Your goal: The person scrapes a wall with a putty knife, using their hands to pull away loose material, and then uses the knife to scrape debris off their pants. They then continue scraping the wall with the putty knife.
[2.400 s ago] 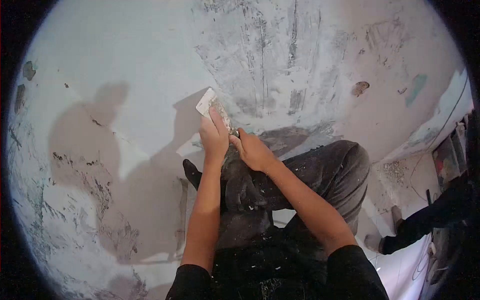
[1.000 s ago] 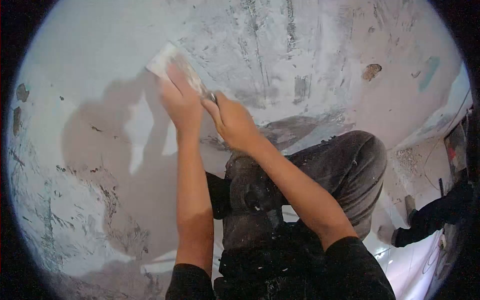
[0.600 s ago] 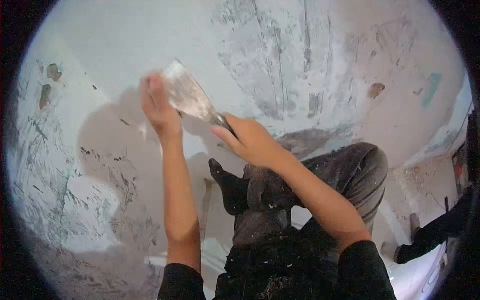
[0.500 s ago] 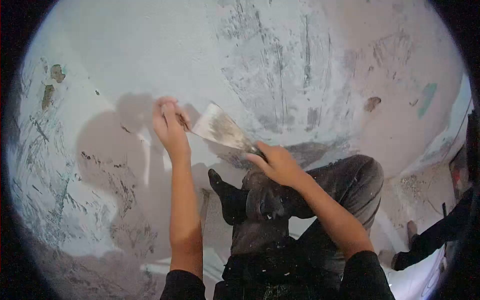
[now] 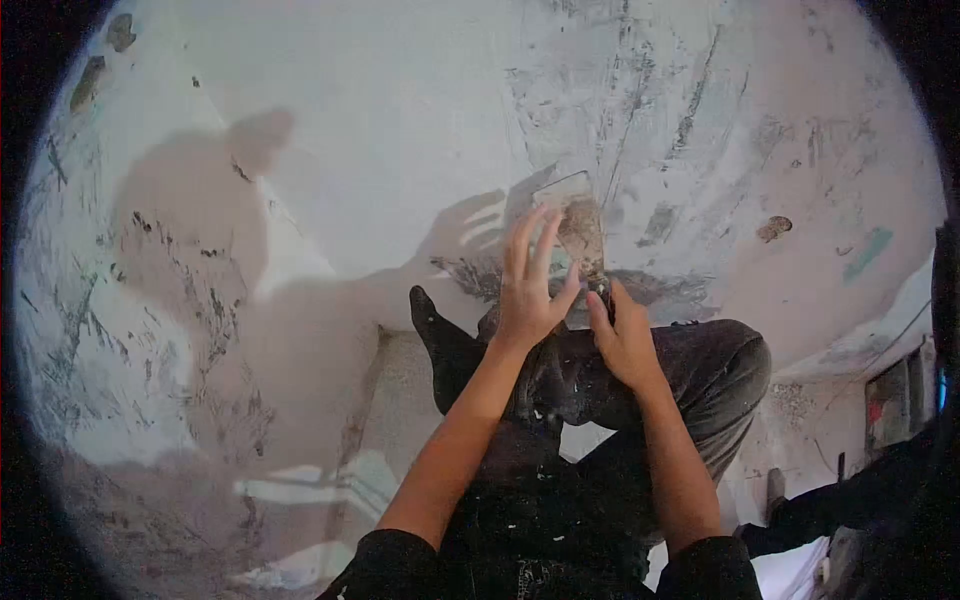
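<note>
My right hand [image 5: 628, 335] is closed around the dark handle of a wide putty knife [image 5: 583, 232], whose stained metal blade points up toward the wall. Just left of the blade is my left hand [image 5: 530, 290], fingers spread and slightly curved, its fingertips overlapping the blade's left edge in this view. Behind both hands stands the wall [image 5: 380, 150], smooth and pale at its middle and streaked with dark scrape marks to the upper right.
My bent legs in dark, spattered trousers [image 5: 690, 390] and a dark sock [image 5: 445, 345] sit close below my hands. Brown chipped spots [image 5: 774, 229] mark the wall on the right. At the lower right lies a dark, long shape [image 5: 850, 500]. Shadows fall across the left side.
My left hand has moved right to the putty knife, and its fingers have spread. The right hand has turned the blade more upright and shifted it right. The view has shifted slightly.
</note>
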{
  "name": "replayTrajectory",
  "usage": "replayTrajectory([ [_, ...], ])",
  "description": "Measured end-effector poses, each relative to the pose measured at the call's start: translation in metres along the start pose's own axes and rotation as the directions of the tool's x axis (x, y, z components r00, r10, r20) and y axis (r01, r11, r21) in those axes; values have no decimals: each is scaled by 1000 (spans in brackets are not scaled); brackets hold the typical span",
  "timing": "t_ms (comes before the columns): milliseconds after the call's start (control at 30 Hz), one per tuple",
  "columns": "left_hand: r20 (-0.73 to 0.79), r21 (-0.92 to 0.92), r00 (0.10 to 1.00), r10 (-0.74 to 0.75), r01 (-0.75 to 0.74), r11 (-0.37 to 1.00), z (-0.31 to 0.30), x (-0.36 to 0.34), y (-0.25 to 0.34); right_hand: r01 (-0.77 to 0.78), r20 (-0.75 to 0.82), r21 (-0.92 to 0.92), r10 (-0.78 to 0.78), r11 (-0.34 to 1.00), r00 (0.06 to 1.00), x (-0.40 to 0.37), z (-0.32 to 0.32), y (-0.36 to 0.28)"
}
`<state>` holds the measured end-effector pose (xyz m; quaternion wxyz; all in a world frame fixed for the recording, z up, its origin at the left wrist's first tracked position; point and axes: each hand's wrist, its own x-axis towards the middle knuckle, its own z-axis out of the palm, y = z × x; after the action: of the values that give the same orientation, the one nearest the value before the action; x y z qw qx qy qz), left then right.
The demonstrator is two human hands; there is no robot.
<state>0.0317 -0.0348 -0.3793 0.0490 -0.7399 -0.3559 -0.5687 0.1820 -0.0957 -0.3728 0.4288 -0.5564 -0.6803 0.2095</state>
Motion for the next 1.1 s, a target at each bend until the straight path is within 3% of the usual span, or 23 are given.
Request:
replayTrajectory([
  [67,28,-15,999,20,-19,1000,3,-4,-6,4,17,40,-4,999,1000,2,-1,4],
  [167,133,3,988,77,-78,997,5,2,-7,-159,85,328,138,931,987,4,-1,5],
  [333,117,108,992,45,-58,993,10,7,-5,-74,69,277,57,958,996,5,4,10],
  [433,89,196,996,15,-33,980,16,12,-10,62,-7,125,-61,990,998,8,10,17],
  [500,82,233,997,0,-19,972,20,13,-9,-93,101,230,71,969,992,8,6,11],
  [533,42,255,999,-2,-9,967,23,14,-5,-96,103,231,74,968,992,9,5,11],
  [600,8,274,1000,-4,2,962,24,15,0,-208,230,421,117,883,966,8,5,12],
  [700,-33,298,999,26,-15,954,26,15,4,-131,119,350,95,927,988,6,8,11],
  [833,-15,281,1000,20,-15,960,26,7,7,-125,97,335,98,934,990,7,8,6],
  [900,-4,262,1000,6,-4,965,24,4,8,-4,19,253,-1,967,1000,9,13,11],
  [1000,3,288,1000,21,-20,957,22,2,7,-66,48,167,59,984,997,6,9,1],
  [1100,41,274,999,-34,21,961,23,1,6,-54,61,222,41,974,997,7,11,5],
])
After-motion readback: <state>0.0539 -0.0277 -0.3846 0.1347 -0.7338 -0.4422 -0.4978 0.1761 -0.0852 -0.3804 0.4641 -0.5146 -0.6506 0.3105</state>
